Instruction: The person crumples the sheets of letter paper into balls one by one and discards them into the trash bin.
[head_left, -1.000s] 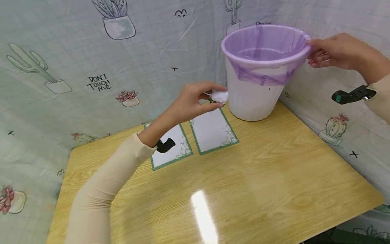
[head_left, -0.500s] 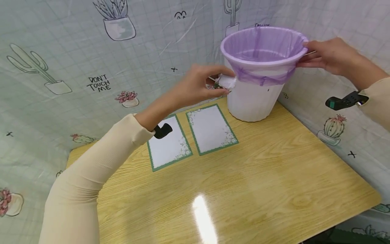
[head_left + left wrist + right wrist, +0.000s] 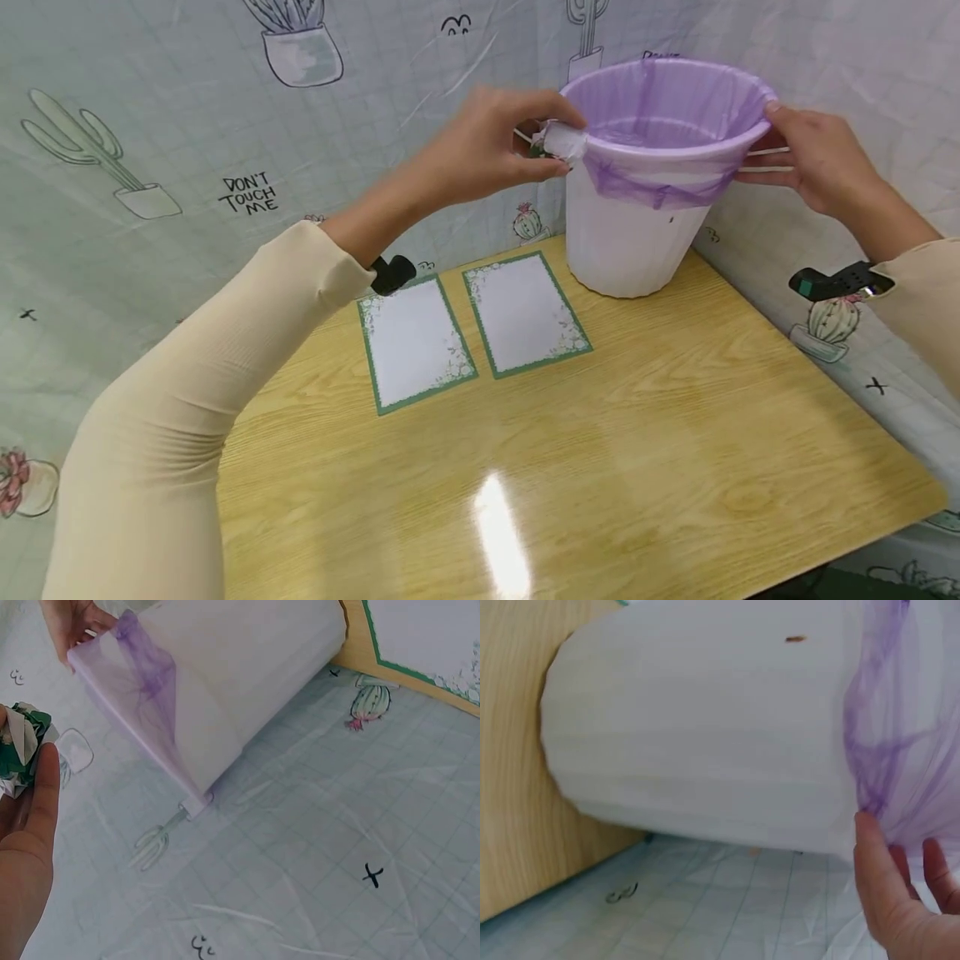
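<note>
Left hand [image 3: 491,142]: thumb and fingers pinch the wad [image 3: 564,142] near the left of the rim [image 3: 675,153] of the bin [image 3: 630,242]; left wrist view shows wad and rim apart. Right hand [image 3: 821,158]: fingers grip the opposite side, over the liner [image 3: 656,193]. Judgement: right should brace without tipping; wad best carried well over the opening before fingers loosen, lest it catch.

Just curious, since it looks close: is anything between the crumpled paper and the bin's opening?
Nothing visible is: the left hand holds the crumpled paper near the left side of the bin, and no lid covers the opening, lined with a purple bag. The right hand holds the opposite side, out of the way.
</note>
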`<action>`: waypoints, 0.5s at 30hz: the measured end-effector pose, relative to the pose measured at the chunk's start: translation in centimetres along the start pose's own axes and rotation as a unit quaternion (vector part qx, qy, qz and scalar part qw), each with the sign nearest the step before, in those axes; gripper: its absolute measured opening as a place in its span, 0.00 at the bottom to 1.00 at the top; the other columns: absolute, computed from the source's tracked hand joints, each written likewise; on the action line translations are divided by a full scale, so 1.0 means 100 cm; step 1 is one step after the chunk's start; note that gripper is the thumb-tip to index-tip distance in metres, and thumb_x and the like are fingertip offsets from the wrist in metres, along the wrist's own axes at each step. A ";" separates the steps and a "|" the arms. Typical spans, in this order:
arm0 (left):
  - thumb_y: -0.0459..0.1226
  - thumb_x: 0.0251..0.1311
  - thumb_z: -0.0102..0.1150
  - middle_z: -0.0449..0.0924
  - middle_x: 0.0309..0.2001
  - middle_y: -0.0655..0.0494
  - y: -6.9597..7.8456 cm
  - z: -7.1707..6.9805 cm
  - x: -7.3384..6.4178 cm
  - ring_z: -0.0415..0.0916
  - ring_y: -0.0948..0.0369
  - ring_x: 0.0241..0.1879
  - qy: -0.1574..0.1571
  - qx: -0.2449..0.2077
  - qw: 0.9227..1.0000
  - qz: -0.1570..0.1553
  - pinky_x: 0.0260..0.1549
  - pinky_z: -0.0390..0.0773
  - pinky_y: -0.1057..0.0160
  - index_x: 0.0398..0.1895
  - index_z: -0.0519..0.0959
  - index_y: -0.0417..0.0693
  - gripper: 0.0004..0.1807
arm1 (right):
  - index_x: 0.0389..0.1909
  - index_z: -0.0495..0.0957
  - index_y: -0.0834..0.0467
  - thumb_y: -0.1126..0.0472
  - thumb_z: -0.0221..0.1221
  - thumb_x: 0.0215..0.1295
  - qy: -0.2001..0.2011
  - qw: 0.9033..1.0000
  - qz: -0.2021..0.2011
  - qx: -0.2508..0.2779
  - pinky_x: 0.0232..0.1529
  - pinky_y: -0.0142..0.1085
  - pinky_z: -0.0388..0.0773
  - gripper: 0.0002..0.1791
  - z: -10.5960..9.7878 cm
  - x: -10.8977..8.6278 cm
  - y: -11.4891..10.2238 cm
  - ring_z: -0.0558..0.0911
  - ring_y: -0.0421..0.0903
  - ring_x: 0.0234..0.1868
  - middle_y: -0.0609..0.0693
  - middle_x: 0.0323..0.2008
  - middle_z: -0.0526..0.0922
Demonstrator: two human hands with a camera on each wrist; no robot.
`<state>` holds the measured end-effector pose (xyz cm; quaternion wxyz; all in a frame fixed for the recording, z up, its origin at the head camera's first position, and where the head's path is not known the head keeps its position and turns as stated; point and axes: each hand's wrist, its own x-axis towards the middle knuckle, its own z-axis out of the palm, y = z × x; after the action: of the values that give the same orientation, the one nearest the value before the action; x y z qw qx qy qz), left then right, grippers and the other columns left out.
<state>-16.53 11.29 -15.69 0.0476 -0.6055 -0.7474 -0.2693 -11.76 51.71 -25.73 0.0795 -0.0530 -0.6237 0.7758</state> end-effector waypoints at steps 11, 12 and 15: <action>0.43 0.59 0.63 0.76 0.45 0.60 -0.007 -0.009 0.022 0.71 0.68 0.38 -0.010 0.065 0.995 -0.070 0.42 0.75 0.76 0.55 0.77 0.52 0.19 | 0.46 0.77 0.57 0.50 0.60 0.64 0.044 0.998 0.016 -0.036 0.26 0.41 0.83 0.16 0.008 -0.005 -0.006 0.86 0.47 0.31 0.52 0.39 0.78; 0.43 0.59 0.63 0.76 0.45 0.60 -0.008 -0.009 0.024 0.71 0.68 0.38 -0.010 0.066 0.995 -0.076 0.42 0.75 0.76 0.55 0.77 0.52 0.20 | 0.46 0.76 0.57 0.50 0.59 0.64 0.045 0.998 0.017 -0.041 0.26 0.41 0.83 0.16 0.008 -0.005 -0.006 0.86 0.47 0.31 0.52 0.39 0.78; 0.43 0.59 0.63 0.76 0.44 0.60 -0.011 -0.011 0.029 0.71 0.69 0.38 -0.007 0.067 0.994 -0.092 0.42 0.75 0.76 0.56 0.77 0.53 0.20 | 0.46 0.75 0.57 0.49 0.59 0.65 0.043 0.997 0.014 -0.057 0.26 0.40 0.83 0.17 0.009 -0.005 -0.008 0.86 0.46 0.31 0.51 0.39 0.77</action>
<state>-18.66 13.22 -13.95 0.0579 -0.5319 -0.8164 -0.2174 -11.38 50.94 -24.77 0.0922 -0.0998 -0.6624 0.7367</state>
